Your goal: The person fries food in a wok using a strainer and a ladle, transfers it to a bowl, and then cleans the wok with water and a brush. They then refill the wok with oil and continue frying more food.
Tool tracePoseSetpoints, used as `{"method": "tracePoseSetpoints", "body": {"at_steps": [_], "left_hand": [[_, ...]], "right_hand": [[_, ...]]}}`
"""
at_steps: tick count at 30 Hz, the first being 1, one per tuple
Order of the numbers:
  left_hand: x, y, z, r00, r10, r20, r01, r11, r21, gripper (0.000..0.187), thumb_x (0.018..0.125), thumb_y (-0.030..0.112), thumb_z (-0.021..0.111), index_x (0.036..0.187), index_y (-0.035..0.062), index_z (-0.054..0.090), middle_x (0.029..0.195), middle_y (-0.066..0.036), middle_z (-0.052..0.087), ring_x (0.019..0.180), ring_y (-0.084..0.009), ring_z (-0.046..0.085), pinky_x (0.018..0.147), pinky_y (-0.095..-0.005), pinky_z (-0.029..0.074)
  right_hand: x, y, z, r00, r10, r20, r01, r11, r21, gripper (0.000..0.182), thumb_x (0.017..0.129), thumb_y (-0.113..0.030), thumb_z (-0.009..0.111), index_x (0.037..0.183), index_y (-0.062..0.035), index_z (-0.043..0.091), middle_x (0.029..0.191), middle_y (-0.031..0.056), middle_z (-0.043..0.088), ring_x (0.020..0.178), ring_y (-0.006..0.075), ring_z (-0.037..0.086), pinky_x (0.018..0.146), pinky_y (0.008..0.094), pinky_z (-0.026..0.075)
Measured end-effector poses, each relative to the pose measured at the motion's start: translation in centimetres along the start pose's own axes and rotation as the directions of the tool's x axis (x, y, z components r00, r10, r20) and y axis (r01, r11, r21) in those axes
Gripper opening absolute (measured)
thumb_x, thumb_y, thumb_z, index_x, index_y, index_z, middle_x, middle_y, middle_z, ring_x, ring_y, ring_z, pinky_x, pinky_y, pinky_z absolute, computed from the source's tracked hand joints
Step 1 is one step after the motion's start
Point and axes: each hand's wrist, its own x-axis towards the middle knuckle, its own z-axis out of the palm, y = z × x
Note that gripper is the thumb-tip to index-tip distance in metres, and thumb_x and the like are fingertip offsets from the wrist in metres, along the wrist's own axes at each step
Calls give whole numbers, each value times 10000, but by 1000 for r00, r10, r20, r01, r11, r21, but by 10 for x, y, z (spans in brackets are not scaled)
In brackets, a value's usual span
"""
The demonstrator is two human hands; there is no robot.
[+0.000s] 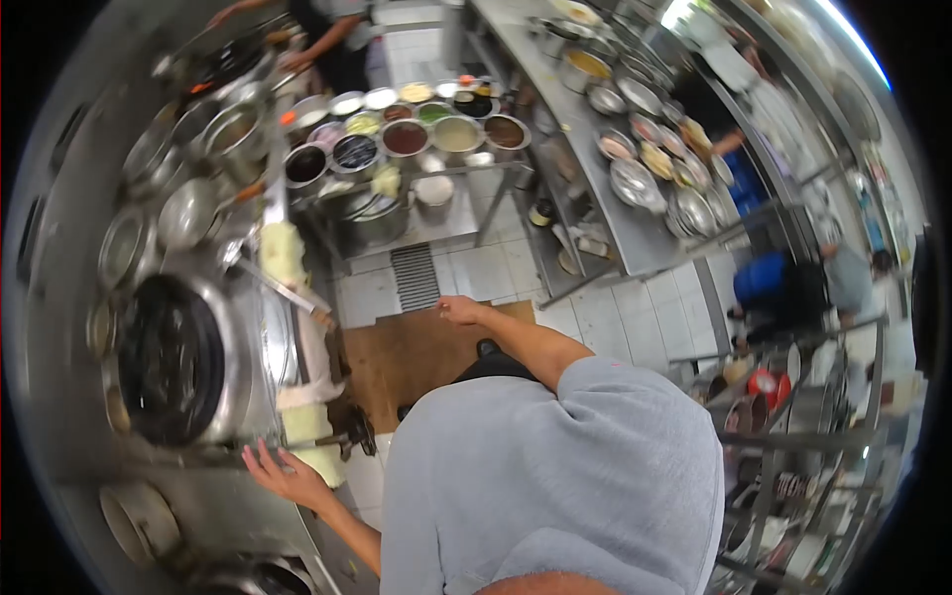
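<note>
My left hand (281,472) rests flat on the front edge of the steel stove counter (213,516), fingers spread, beside a yellow-white cloth (312,428). It holds nothing. My right hand (458,310) hangs out in front of my body above the brown floor mat (402,352), fingers loosely curled, with nothing in it. A large black wok (171,359) sits on the burner just above my left hand. A ladle (283,288) lies across the counter edge with its handle pointing toward the aisle.
A rack of several sauce and spice bowls (407,134) stands ahead. A long steel counter (635,228) with metal plates and bowls runs along the right. Another person (327,35) works at the far stove; others (793,283) stand right. A floor drain (416,276) lies ahead.
</note>
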Motion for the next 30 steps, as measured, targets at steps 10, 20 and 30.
{"method": "tracePoseSetpoints", "body": {"at_steps": [10,20,30], "left_hand": [[-1,124,101,902,72,426,103,922,-374,269,890,3,518,1147,-4,599,1068,-124,630,903,-241,617,783,-336,488],[-58,292,137,645,327,691,-37,916,-399,228,849,-3,561,1065,19,630,1009,-149,627,905,-319,614,795,-349,490],[-73,278,184,465,74,882,728,536,-428,487,905,110,577,1370,96,431,1257,-103,523,1055,-192,567,846,-307,487]], "right_hand": [[-165,239,-262,335,776,-534,556,294,777,235,941,-186,496,1159,-97,493,804,78,577,616,176,577,512,347,540],[-148,329,-354,440,718,-540,687,118,717,333,942,-175,483,1248,-47,455,1057,171,584,877,333,623,751,505,561],[-132,139,-228,930,335,-152,67,252,965,384,833,-61,463,1215,-34,493,1075,119,609,881,244,642,600,386,587]]}}
